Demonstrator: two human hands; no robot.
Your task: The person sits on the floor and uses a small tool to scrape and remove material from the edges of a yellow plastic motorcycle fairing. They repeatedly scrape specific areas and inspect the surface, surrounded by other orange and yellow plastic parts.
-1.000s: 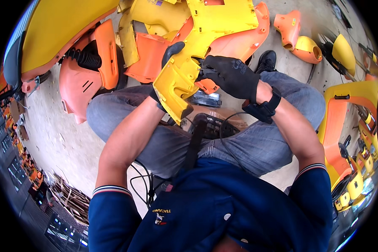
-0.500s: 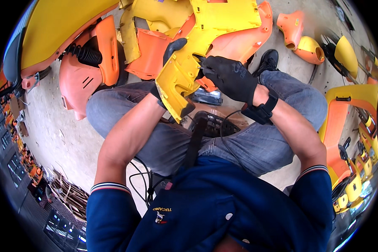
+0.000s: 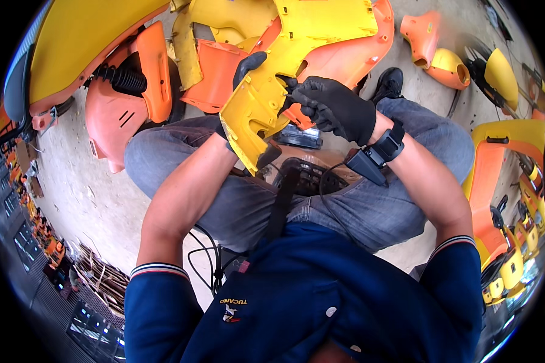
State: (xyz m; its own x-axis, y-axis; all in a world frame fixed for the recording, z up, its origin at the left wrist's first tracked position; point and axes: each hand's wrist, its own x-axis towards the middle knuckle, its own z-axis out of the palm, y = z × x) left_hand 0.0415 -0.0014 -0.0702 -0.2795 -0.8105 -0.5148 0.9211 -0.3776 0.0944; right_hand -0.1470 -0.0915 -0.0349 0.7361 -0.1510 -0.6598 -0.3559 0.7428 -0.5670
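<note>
A yellow moulded plastic body panel (image 3: 255, 97) is tilted up above my lap. My left hand (image 3: 248, 64), in a black glove, grips it; the thumb shows at its left edge and most of the hand is hidden behind. Close to the panel's right side my gloved right hand (image 3: 336, 107) is closed in a pinch. A small dark tip shows between its fingers and the panel, too small to name. Below the panel a clear plastic box (image 3: 300, 137) with dark contents sits between my legs.
Beyond the panel lie several yellow and orange fairings (image 3: 215, 66). An orange scooter part with a black spring (image 3: 127, 80) is at the left. Other orange and yellow shells (image 3: 447, 71) lie at the far right. A black cable (image 3: 215, 260) hangs by my left thigh.
My right hand has turned at the wrist, its knuckles rolling over and its fingers curling. The panel's lower end has shifted slightly left in my left hand.
</note>
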